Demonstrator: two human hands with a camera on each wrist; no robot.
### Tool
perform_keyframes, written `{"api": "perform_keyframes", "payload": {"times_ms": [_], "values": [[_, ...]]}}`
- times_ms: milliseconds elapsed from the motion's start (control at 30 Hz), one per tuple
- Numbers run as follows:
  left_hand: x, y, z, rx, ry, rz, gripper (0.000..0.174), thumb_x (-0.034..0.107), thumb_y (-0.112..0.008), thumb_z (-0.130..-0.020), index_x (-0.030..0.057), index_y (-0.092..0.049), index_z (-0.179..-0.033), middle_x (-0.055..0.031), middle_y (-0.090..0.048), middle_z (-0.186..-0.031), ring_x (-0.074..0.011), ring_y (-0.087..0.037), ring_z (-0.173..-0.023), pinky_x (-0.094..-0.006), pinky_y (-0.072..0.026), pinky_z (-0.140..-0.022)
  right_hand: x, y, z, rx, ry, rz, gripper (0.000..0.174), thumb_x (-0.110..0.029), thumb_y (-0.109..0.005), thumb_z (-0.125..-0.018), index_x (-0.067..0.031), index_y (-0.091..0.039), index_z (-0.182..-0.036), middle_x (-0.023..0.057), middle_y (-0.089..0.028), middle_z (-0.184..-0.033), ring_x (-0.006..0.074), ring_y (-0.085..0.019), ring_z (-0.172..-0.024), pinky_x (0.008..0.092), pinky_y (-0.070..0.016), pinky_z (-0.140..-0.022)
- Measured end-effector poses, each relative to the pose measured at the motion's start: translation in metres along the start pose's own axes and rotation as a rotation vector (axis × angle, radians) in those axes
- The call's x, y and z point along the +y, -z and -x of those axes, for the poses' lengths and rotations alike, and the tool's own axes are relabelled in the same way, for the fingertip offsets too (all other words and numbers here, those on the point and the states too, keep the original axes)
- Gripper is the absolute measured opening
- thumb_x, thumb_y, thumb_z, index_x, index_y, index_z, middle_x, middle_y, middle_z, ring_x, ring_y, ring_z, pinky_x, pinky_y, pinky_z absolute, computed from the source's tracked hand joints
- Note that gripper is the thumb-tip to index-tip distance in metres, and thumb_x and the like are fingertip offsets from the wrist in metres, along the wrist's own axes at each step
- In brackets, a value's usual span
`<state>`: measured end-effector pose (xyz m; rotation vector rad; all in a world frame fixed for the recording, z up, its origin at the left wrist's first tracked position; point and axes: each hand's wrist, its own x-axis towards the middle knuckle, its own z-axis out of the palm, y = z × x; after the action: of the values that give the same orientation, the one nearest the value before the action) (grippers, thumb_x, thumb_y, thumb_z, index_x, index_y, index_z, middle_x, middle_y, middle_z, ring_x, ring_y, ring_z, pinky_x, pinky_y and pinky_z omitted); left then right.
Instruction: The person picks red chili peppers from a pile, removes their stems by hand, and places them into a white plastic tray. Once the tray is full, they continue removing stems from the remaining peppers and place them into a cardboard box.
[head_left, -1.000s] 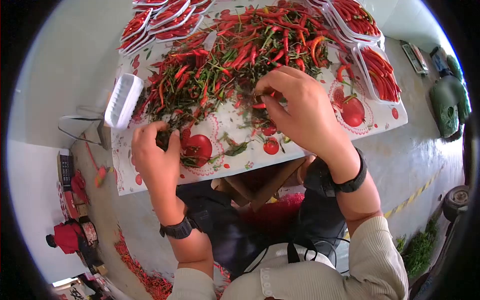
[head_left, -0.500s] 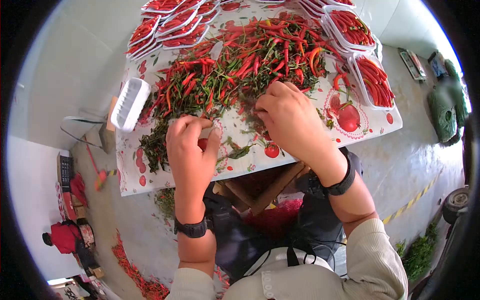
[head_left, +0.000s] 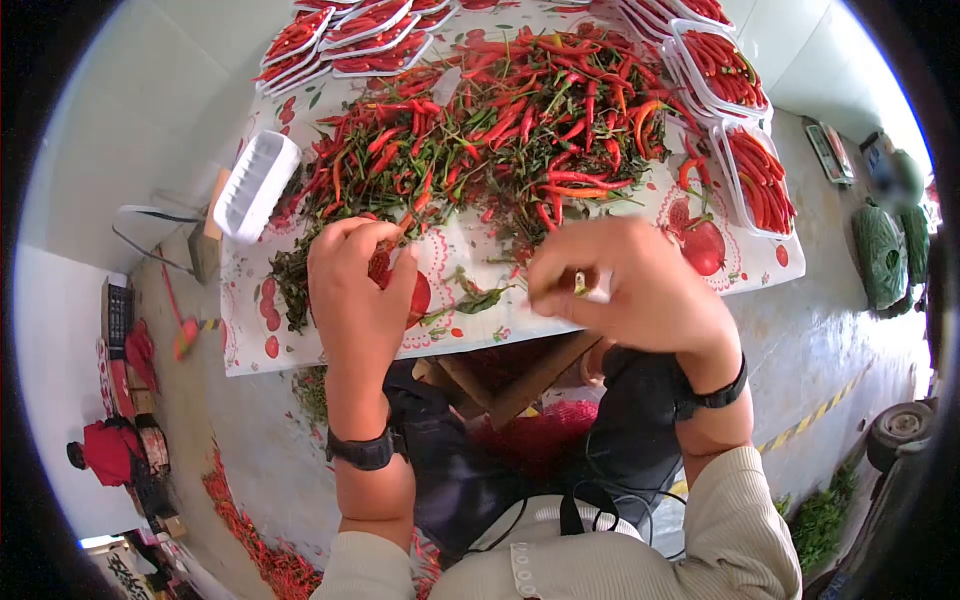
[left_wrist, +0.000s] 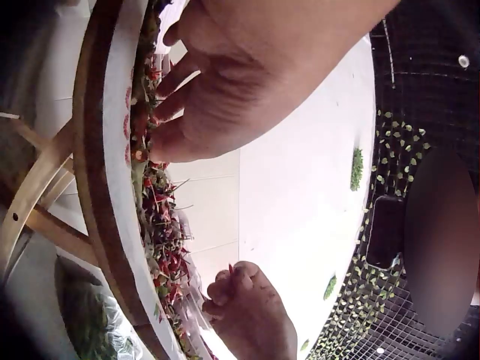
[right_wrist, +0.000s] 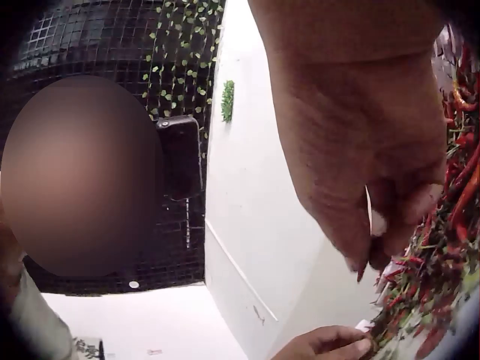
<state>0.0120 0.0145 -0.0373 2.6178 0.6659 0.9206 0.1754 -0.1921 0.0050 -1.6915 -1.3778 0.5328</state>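
Note:
A heap of red chili peppers (head_left: 500, 120) with green stems and dry leaves covers the middle of the flowered tablecloth. My right hand (head_left: 630, 285) is held over the near edge of the table, its fingers curled and blurred. A small red pepper tip (left_wrist: 232, 268) pokes up from that hand's pinched fingers in the left wrist view. At the near left side of the heap is my left hand (head_left: 355, 280), its fingers loosely bent and spread from the thumb. In the left wrist view, the left hand's fingertips reach the loose peppers and leaves.
An empty white tray (head_left: 257, 187) stands at the table's left edge. Trays of peppers are stacked at the back left (head_left: 375, 45) and right (head_left: 715, 65), with another filled tray (head_left: 757, 180) nearer. Loose peppers (head_left: 250, 530) lie on the floor at left.
My right hand has come back from the heap toward the table's near edge. My left hand has shifted rightward from the dark leaves at the left, then slightly back.

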Motion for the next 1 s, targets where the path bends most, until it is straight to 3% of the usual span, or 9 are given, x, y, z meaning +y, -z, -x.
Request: {"api": "perform_keyframes", "payload": {"times_ms": [100, 200, 300, 400, 633, 733, 833, 1000], "values": [[-0.002, -0.004, 0.0, 0.011, -0.034, 0.037, 0.021, 0.011, -0.078, -0.08, 0.0041, -0.07, -0.098, -0.0118, -0.066, -0.106, -0.0326, -0.061, -0.104, -0.0446, -0.0463, -0.096, -0.003, -0.007, 0.005, -0.202, 0.112, 0.113, 0.011, -0.008, -0.079, -0.08, -0.0052, -0.071, -0.088, 0.0092, -0.068, -0.087, 0.0294, -0.067, -0.082, 0.0388, -0.0524, -0.073], [0.008, -0.006, -0.001, -0.055, -0.049, 0.087, 0.02, 0.012, -0.077, -0.08, 0.0039, -0.07, -0.098, -0.0119, -0.066, -0.107, -0.0322, -0.061, -0.104, -0.044, -0.0464, -0.096, 0.002, -0.01, 0.007, -0.082, 0.146, 0.144, 0.011, -0.009, -0.077, -0.082, -0.0046, -0.071, -0.09, 0.0086, -0.068, -0.086, 0.0297, -0.066, -0.082, 0.04, -0.0521, -0.073], [0.012, -0.009, -0.001, -0.049, 0.002, 0.109, 0.018, 0.012, -0.077, -0.081, 0.0041, -0.071, -0.096, -0.0117, -0.066, -0.106, -0.032, -0.061, -0.103, -0.0438, -0.0464, -0.095, 0.017, -0.002, 0.001, 0.169, 0.086, 0.253, 0.011, -0.011, -0.075, -0.085, -0.004, -0.071, -0.093, 0.0102, -0.067, -0.086, 0.0311, -0.066, -0.082, 0.0414, -0.052, -0.072], [0.008, -0.009, -0.003, -0.026, -0.065, 0.052, 0.019, 0.012, -0.078, -0.084, 0.0018, -0.07, -0.098, -0.0104, -0.066, -0.106, -0.0268, -0.063, -0.094, -0.036, -0.052, -0.083, 0.025, -0.001, -0.001, 0.275, -0.084, 0.413, 0.013, -0.012, -0.074, -0.086, -0.0031, -0.071, -0.096, 0.0128, -0.066, -0.089, 0.0329, -0.066, -0.084, 0.0425, -0.0519, -0.073], [0.012, -0.011, -0.002, -0.039, -0.065, 0.072, 0.018, 0.012, -0.078, -0.084, 0.0011, -0.07, -0.097, -0.0105, -0.066, -0.106, -0.027, -0.064, -0.096, -0.0362, -0.0517, -0.083, 0.029, -0.014, -0.004, 0.298, -0.092, 0.623, 0.019, -0.016, -0.074, -0.083, -0.0011, -0.07, -0.095, 0.0156, -0.066, -0.093, 0.0369, -0.064, -0.09, 0.0461, -0.0512, -0.081], [0.011, -0.009, -0.002, -0.049, -0.044, 0.054, 0.019, 0.012, -0.078, -0.084, 0.001, -0.07, -0.097, -0.0111, -0.067, -0.106, -0.0286, -0.064, -0.099, -0.0378, -0.0513, -0.087, 0.032, -0.008, -0.004, 0.331, -0.1, 0.526, 0.017, -0.012, -0.075, -0.082, -0.0011, -0.07, -0.094, 0.0147, -0.068, -0.092, 0.0326, -0.066, -0.087, 0.043, -0.0524, -0.077], [0.008, -0.005, -0.002, -0.036, -0.04, 0.028, 0.019, 0.013, -0.078, -0.084, 0.0012, -0.07, -0.097, -0.0115, -0.067, -0.107, -0.03, -0.064, -0.102, -0.0394, -0.0504, -0.091, 0.024, 0.0, -0.005, 0.437, -0.157, 0.283, 0.015, -0.013, -0.072, -0.082, -0.0006, -0.067, -0.088, 0.0173, -0.069, -0.085, 0.0372, -0.069, -0.084, 0.0452, -0.0543, -0.075], [0.007, -0.003, -0.001, -0.03, -0.008, 0.012, 0.019, 0.014, -0.078, -0.084, 0.0019, -0.071, -0.096, -0.0122, -0.067, -0.107, -0.0309, -0.064, -0.104, -0.0405, -0.0497, -0.094, -0.001, 0.017, 0.003, 0.064, -0.094, 0.005, 0.016, -0.01, -0.077, -0.079, -0.0008, -0.069, -0.09, 0.0152, -0.07, -0.082, 0.0312, -0.071, -0.077, 0.0402, -0.0553, -0.071]]}}
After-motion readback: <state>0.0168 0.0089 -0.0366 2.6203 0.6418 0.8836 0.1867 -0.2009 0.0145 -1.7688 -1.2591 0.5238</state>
